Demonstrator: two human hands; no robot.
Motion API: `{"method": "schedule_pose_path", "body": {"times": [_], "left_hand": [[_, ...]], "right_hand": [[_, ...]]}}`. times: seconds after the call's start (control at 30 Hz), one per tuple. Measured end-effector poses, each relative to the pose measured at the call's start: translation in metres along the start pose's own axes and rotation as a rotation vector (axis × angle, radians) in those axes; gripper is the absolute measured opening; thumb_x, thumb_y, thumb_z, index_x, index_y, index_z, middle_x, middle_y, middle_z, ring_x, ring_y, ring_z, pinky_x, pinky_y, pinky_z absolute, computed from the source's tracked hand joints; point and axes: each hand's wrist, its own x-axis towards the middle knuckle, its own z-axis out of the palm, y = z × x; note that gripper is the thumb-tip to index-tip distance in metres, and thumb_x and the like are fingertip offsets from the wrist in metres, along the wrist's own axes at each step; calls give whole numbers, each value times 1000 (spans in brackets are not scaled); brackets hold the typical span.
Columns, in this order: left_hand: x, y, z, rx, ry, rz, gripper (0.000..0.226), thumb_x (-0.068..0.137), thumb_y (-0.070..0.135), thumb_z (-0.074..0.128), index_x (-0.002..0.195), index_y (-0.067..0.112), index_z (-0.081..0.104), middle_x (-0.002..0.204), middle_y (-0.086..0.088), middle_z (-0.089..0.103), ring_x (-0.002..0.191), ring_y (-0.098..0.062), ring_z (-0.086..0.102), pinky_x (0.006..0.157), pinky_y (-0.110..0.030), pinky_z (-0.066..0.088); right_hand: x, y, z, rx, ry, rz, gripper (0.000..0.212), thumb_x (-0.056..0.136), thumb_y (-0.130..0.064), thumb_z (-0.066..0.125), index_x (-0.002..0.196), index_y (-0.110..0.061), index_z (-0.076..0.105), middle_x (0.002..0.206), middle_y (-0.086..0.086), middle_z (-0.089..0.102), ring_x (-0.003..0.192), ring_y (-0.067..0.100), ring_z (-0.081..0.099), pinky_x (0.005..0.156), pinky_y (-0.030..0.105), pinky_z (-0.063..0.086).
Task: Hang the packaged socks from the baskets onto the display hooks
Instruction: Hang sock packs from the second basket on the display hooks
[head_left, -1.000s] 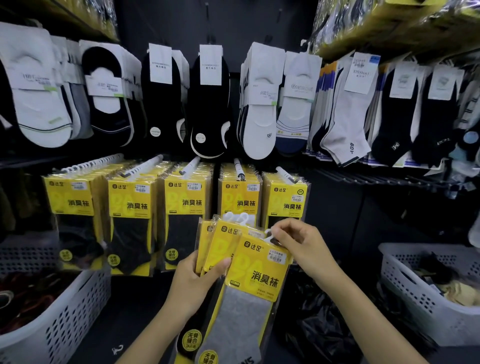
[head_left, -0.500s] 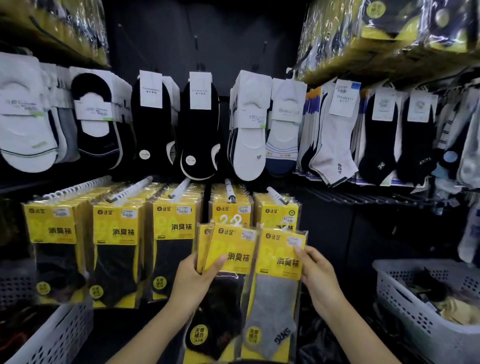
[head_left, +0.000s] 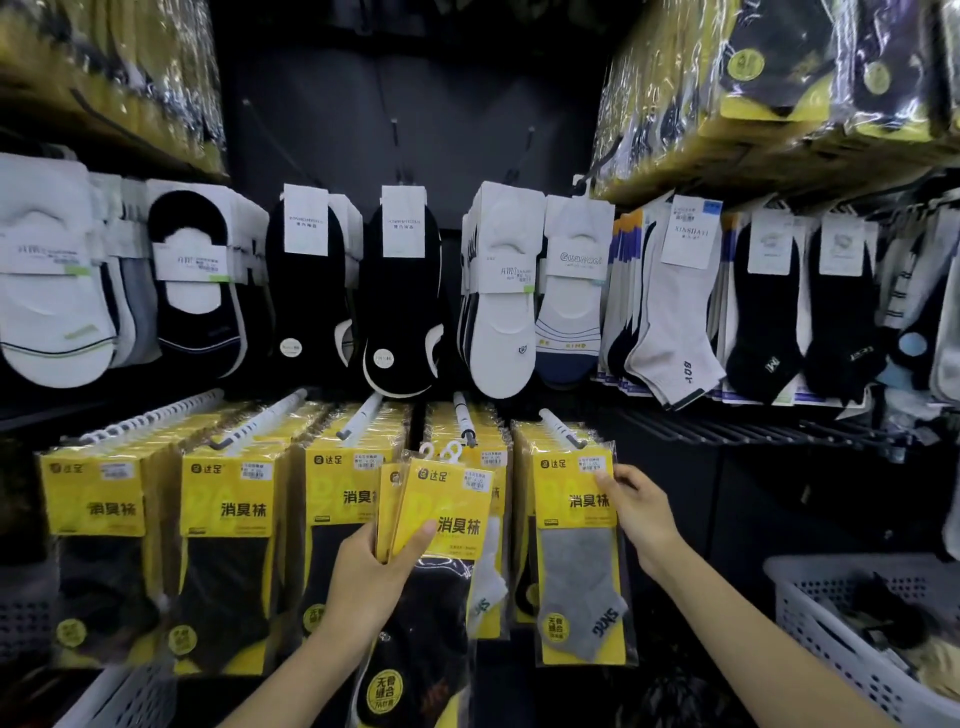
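Your left hand (head_left: 371, 577) gripped a fanned stack of yellow-carded, clear-film sock packs (head_left: 447, 506), with the thumb laid across the front card and a black sock showing below it. Your right hand (head_left: 641, 512) pinched the upper right edge of a yellow-carded pack holding a grey sock (head_left: 574, 551). That pack sat at the front of the rightmost row, under its white peg hook (head_left: 558, 427). A white perforated plastic basket (head_left: 831, 613) stood at the lower right.

a black back wall (head_left: 415, 104) fills the middle, dim toward the top. a shelf (head_left: 130, 137) juts in at upper left. plastic-wrapped bundles (head_left: 779, 78) catch the light at upper right. dark wire rack (head_left: 727, 431) below them.
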Motion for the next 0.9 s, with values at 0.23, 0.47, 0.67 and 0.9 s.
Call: {"method": "schedule_pose_path", "body": {"times": [0.23,0.47,0.67,0.9], "left_hand": [[-3,-6,-2,-17,20,-34,10,78,37,72,84,32,65,72,16,71,70,6,65,54,-8,44],[-14,-5,9,-63,-24,-61,12,78,37,72,87,31,66,76,23,71,73,7,66,55,-7,46],[-25,5,21,-122,-33,-89,30,64,46,75,87,29,66,75,23,71,70,6,66,51,-6,46],[-30,14,20,-88,-67,-8,35,64,56,66,89,33,65,79,24,71,75,7,66,56,-4,46]], "right_hand": [[-7,15,10,-95,315,11,28,80,-18,76,99,-7,58,99,9,63,94,24,62,79,30,50],[-83,-6,44,-61,-123,-29,13,89,-26,62,98,-17,62,94,5,66,81,13,67,64,15,52],[-118,-20,59,-21,-218,2,30,80,-23,74,101,-6,60,95,15,64,87,24,64,84,41,55],[-117,-8,51,122,-243,101,24,89,-24,63,104,-7,56,101,7,73,92,29,68,79,39,55]]}}
